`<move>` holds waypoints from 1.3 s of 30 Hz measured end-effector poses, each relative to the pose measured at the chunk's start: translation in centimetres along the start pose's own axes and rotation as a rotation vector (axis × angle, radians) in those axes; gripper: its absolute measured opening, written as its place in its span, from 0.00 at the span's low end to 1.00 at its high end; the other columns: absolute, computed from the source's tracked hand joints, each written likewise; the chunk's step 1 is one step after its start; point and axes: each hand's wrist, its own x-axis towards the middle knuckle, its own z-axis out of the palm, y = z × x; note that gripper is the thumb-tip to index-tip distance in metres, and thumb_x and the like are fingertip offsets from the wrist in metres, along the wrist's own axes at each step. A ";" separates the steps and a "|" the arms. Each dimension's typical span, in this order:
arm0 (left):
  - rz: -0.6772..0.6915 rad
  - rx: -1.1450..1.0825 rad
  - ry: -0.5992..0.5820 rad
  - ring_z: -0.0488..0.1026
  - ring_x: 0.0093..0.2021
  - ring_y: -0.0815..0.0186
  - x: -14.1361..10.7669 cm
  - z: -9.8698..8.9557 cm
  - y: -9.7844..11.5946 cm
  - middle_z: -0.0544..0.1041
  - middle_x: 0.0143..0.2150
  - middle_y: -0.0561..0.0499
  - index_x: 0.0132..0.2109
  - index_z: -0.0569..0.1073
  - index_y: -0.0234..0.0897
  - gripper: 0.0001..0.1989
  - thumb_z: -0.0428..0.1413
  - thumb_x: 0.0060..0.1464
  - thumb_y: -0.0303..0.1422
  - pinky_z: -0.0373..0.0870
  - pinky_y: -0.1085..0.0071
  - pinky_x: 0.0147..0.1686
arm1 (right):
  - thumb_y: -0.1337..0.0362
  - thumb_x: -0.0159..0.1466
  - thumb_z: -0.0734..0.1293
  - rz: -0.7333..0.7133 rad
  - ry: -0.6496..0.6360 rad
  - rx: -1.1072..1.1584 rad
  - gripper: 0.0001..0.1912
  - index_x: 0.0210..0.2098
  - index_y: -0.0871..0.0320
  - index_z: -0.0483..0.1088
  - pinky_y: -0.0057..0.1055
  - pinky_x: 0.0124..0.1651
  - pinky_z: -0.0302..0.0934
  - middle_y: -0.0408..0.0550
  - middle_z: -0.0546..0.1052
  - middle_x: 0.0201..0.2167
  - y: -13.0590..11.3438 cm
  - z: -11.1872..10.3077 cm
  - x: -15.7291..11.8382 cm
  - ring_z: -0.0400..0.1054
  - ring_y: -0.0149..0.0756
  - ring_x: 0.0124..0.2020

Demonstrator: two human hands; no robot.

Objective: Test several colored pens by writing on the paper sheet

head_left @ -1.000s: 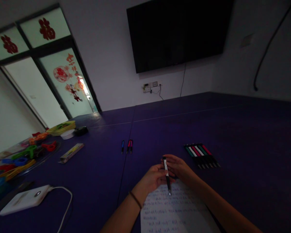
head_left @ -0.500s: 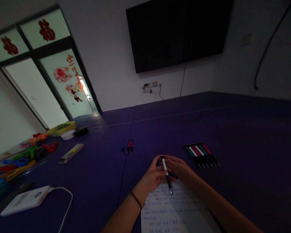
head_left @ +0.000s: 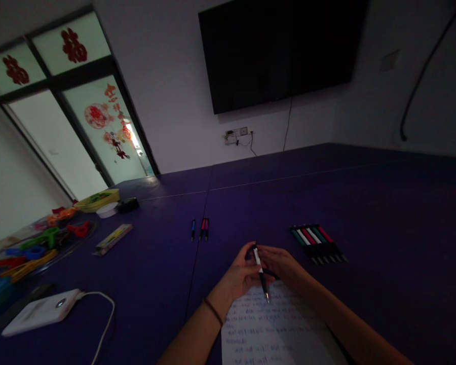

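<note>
Over the top of a handwritten sheet of paper, both hands meet around one white-and-black pen. Its metal tip points down toward me and its dark end is up. My left hand is closed on the pen, with the thumb across the white barrel. My right hand has its fingers curled in from the right, against the pen's upper part; some of its fingertips are hidden. A row of several coloured pens lies to the right. Farther off on the left lie a blue pen and two pink-purple pens.
On the left of the purple table are a white power bank with a cable, a long box, a black tape roll, a yellow basket and several coloured tools. A dark screen hangs on the wall.
The hands and the pen stay almost in place; the pen's tip sits very slightly higher in the picture. The whole view has shifted a little.
</note>
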 end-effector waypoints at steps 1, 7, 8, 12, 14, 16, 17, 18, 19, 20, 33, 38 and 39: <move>-0.001 0.001 -0.005 0.73 0.30 0.61 0.0 0.0 0.0 0.68 0.35 0.52 0.56 0.49 0.46 0.37 0.58 0.40 0.26 0.69 0.62 0.33 | 0.62 0.43 0.72 0.003 -0.005 -0.013 0.16 0.31 0.62 0.73 0.27 0.29 0.59 0.48 0.75 0.26 -0.1 0.1 -0.1 0.67 0.31 0.26; 0.000 -0.004 -0.010 0.73 0.29 0.60 0.2 -0.2 -0.1 0.69 0.33 0.54 0.53 0.49 0.46 0.37 0.58 0.38 0.24 0.69 0.60 0.32 | 0.62 0.41 0.73 0.023 0.027 -0.055 0.16 0.29 0.62 0.73 0.28 0.30 0.59 0.47 0.74 0.25 -0.5 0.6 -0.3 0.67 0.31 0.26; 0.006 -0.006 0.005 0.73 0.29 0.60 0.2 -0.2 -0.1 0.69 0.33 0.54 0.53 0.49 0.46 0.37 0.58 0.38 0.25 0.69 0.61 0.31 | 0.62 0.41 0.73 0.026 0.034 -0.050 0.16 0.29 0.62 0.73 0.28 0.31 0.59 0.47 0.74 0.25 -0.5 0.6 -0.3 0.67 0.31 0.26; 0.022 -0.012 0.055 0.73 0.28 0.63 0.1 -0.1 0.0 0.70 0.34 0.52 0.56 0.49 0.45 0.38 0.57 0.39 0.25 0.68 0.65 0.30 | 0.63 0.41 0.73 0.026 0.060 -0.036 0.15 0.29 0.62 0.73 0.27 0.30 0.59 0.47 0.74 0.25 -0.5 0.6 -0.2 0.66 0.30 0.26; 0.012 -0.010 0.057 0.73 0.28 0.63 0.1 0.0 0.1 0.71 0.33 0.52 0.57 0.48 0.44 0.38 0.56 0.40 0.25 0.67 0.66 0.31 | 0.63 0.41 0.72 0.028 0.069 -0.044 0.15 0.29 0.61 0.73 0.26 0.29 0.59 0.47 0.74 0.25 -0.5 0.7 -0.3 0.66 0.30 0.26; 0.006 -0.006 0.050 0.73 0.28 0.63 0.0 0.0 0.1 0.71 0.33 0.51 0.58 0.47 0.44 0.39 0.56 0.40 0.24 0.67 0.66 0.30 | 0.64 0.42 0.72 0.025 0.072 -0.040 0.14 0.29 0.61 0.73 0.26 0.27 0.58 0.47 0.74 0.25 -0.5 0.7 -0.3 0.66 0.29 0.25; 0.004 -0.006 0.044 0.73 0.28 0.63 0.0 0.0 0.1 0.71 0.33 0.51 0.58 0.47 0.44 0.39 0.56 0.41 0.24 0.67 0.66 0.30 | 0.64 0.41 0.72 0.020 0.071 -0.035 0.14 0.28 0.61 0.73 0.26 0.27 0.58 0.47 0.74 0.24 -0.5 0.7 -0.3 0.66 0.29 0.24; 0.003 -0.008 0.037 0.73 0.28 0.63 0.0 -0.1 0.2 0.71 0.34 0.51 0.58 0.47 0.44 0.39 0.56 0.41 0.25 0.67 0.66 0.30 | 0.64 0.41 0.72 0.014 0.069 -0.032 0.14 0.28 0.61 0.73 0.26 0.27 0.58 0.47 0.73 0.24 -0.5 0.7 -0.3 0.65 0.29 0.24; 0.002 -0.010 0.029 0.73 0.29 0.63 0.0 -0.1 0.2 0.70 0.34 0.51 0.58 0.47 0.44 0.39 0.56 0.41 0.25 0.67 0.66 0.31 | 0.64 0.41 0.72 0.010 0.067 -0.032 0.14 0.28 0.61 0.73 0.26 0.27 0.58 0.47 0.73 0.24 -0.6 0.7 -0.3 0.65 0.29 0.24; 0.002 -0.013 0.023 0.73 0.29 0.63 0.0 -0.1 0.2 0.70 0.34 0.51 0.58 0.47 0.44 0.38 0.56 0.41 0.25 0.67 0.66 0.31 | 0.64 0.41 0.72 0.008 0.066 -0.037 0.14 0.28 0.61 0.73 0.26 0.27 0.58 0.47 0.73 0.24 -0.6 0.8 -0.3 0.65 0.29 0.24; 0.020 -0.016 -0.007 0.73 0.29 0.62 0.1 0.1 0.1 0.69 0.31 0.55 0.51 0.50 0.46 0.33 0.58 0.39 0.26 0.69 0.63 0.31 | 0.63 0.41 0.72 0.034 0.073 -0.061 0.14 0.27 0.62 0.72 0.25 0.23 0.56 0.46 0.73 0.23 -0.9 1.3 -0.7 0.65 0.29 0.23; 0.034 -0.014 0.031 0.73 0.29 0.62 0.1 0.1 0.0 0.70 0.31 0.53 0.53 0.52 0.45 0.34 0.58 0.40 0.26 0.68 0.65 0.31 | 0.61 0.42 0.72 0.034 0.061 -0.072 0.15 0.29 0.62 0.72 0.25 0.20 0.54 0.45 0.72 0.20 -0.7 1.1 -0.5 0.63 0.28 0.20; 0.042 -0.017 0.048 0.73 0.29 0.63 0.1 0.1 0.0 0.71 0.32 0.53 0.53 0.52 0.44 0.34 0.57 0.40 0.27 0.68 0.66 0.31 | 0.61 0.41 0.72 0.032 0.058 -0.074 0.16 0.29 0.62 0.72 0.25 0.21 0.54 0.44 0.71 0.20 -0.7 1.0 -0.4 0.63 0.28 0.20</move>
